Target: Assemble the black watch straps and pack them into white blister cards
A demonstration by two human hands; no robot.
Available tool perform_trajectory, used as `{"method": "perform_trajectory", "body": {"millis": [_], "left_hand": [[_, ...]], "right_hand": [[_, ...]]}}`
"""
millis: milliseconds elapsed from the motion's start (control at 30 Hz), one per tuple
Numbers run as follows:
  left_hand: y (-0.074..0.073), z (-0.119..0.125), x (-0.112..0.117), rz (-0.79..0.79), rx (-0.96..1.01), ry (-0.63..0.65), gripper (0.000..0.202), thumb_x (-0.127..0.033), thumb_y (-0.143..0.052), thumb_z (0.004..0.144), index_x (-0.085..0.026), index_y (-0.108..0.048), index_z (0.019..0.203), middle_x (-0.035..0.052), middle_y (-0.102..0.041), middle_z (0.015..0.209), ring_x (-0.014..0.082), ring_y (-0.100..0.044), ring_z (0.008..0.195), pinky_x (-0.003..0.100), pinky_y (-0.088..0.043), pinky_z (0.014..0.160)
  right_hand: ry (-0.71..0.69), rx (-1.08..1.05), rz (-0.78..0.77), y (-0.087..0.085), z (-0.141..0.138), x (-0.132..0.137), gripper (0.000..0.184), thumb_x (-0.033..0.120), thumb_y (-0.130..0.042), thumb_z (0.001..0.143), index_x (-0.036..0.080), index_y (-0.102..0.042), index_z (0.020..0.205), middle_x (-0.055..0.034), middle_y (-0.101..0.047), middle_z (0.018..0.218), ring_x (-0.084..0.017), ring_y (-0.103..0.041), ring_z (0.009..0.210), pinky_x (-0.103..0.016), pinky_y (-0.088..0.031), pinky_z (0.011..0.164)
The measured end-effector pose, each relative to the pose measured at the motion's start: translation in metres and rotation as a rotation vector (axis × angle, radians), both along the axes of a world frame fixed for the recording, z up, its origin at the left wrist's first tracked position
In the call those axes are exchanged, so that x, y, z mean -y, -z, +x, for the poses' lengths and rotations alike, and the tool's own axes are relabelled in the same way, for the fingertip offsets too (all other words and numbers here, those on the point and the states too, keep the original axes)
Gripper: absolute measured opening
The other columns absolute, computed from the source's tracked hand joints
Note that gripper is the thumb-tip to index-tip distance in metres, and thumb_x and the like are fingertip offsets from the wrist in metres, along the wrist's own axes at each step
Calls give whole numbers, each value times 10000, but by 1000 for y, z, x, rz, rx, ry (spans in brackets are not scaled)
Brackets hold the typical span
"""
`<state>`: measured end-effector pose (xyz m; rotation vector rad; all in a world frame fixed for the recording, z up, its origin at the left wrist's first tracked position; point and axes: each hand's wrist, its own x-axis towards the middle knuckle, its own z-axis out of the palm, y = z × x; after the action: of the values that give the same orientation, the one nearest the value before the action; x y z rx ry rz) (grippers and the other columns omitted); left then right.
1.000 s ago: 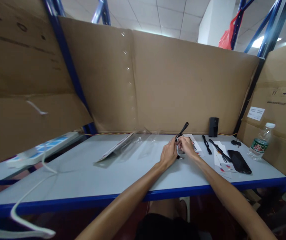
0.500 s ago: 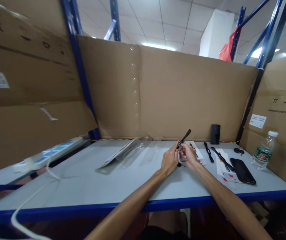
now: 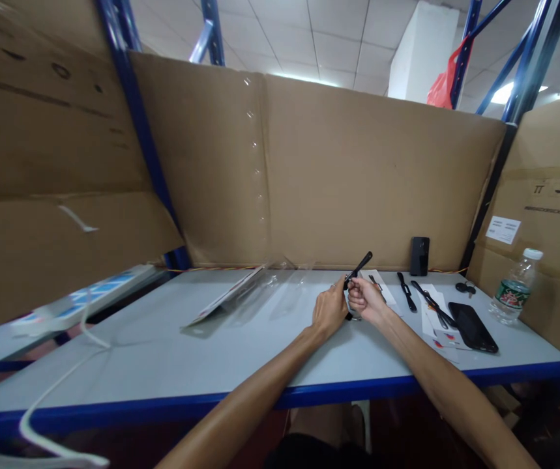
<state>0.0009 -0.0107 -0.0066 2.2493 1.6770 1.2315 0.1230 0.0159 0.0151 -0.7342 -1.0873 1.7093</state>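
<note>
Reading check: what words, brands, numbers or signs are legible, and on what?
No words are legible.
Right carton: "TT"-like sign beside others; print below blurred.
White label on it: too small.
Bottle label: too small.
Left carton: marks blurred.
Papers: any print too small.

The held piece [image 3: 360,266] looks smooth, the cardboard panel [image 3: 358,176] matt, the tabletop [image 3: 162,352] smooth, the bottle [image 3: 512,294] glossy plastic.

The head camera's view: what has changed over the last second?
The scene sits slightly lower, as if the camera tilted. The right hand looks more curled beside the slim black item; nothing visibly taken or released. The left hand still holds that item; bottle and flat phone stay put.
</note>
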Motion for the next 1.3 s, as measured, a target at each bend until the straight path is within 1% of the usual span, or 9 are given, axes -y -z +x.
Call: {"method": "perform_trajectory", "body": {"millis": [133, 233, 433, 533, 633, 767, 867, 1067, 1300], "left_hand": [[0, -4, -22, -76, 646, 102, 181, -189, -437, 877, -179, -615, 840, 26, -631, 681, 156, -593, 618, 248, -443, 622], [1, -14, -33, -134, 911, 164, 96, -272, -506, 813, -189, -546, 785, -9, -584, 640, 133, -552, 562, 234, -437, 571], [7, -19, -36, -136, 1039, 155, 251, -329, -608, 723, -181, -566, 922, 42, -691, 825, 204, -669, 806, 314, -507, 763], [8, -14, -31, -103, 956, 185, 275, -336, -622, 747, -203, -534, 971, 43, -710, 852, 227, -693, 840, 340, -518, 778], [4, -11, -25, -3, 755, 214, 251, -321, -628, 784, -215, -544, 996, 64, -735, 948, 244, -707, 915, 332, -520, 786], [-6, -11, -16, -14, 481, 275, 267, -353, -564, 890, -198, -596, 1106, 86, -759, 973, 242, -715, 907, 314, -519, 765], [-12, -15, -11, -2, 286, 176, 304, -349, -453, 979, -192, -628, 1171, 92, -759, 977, 234, -706, 925, 324, -511, 815], [-21, -35, -9, 13, -200, -201, 331, -238, -397, 983, -173, -699, 1103, 154, -730, 1045, 285, -647, 1051, 365, -457, 871], [-16, -32, -9, -110, -315, -114, 332, -186, -417, 956, -193, -708, 1116, 131, -735, 1050, 242, -680, 941, 311, -443, 772]], "right_hand": [[353, 580, 456, 1, -6, 4, 398, 480, -484, 964, 198, -539, 689, 25, -506, 536, -105, -433, 466, -208, -271, 463], [489, 1017, 736, 5, -11, 8, 350, 413, -477, 1000, 199, -593, 749, -29, -638, 695, -158, -597, 685, -227, -338, 584], [333, 1106, 615, 12, -16, 8, 258, 404, -494, 1022, 201, -652, 1045, -23, -701, 783, -164, -648, 652, -227, -389, 595], [295, 1053, 544, 12, -14, 7, 248, 371, -514, 1012, 197, -602, 1165, -3, -695, 766, -155, -629, 578, -227, -414, 577], [365, 1139, 612, 15, -11, 5, 232, 300, -546, 984, 208, -582, 1194, -49, -719, 899, -195, -670, 764, -245, -445, 658], [378, 1014, 654, 14, -4, -7, 188, 277, -535, 974, 207, -645, 1109, -51, -719, 917, -199, -653, 858, -243, -439, 721], [444, 872, 592, 9, 9, -18, 200, 350, -589, 943, 185, -702, 949, -24, -708, 835, -195, -651, 834, -231, -429, 704], [647, 1422, 481, 1, 44, -21, 189, 325, -630, 914, 204, -749, 997, -112, -758, 1028, -236, -686, 983, -249, -427, 748], [671, 1585, 355, 2, 58, -21, 204, 300, -632, 866, 203, -789, 953, -148, -767, 1050, -248, -709, 1007, -255, -443, 741]]}}
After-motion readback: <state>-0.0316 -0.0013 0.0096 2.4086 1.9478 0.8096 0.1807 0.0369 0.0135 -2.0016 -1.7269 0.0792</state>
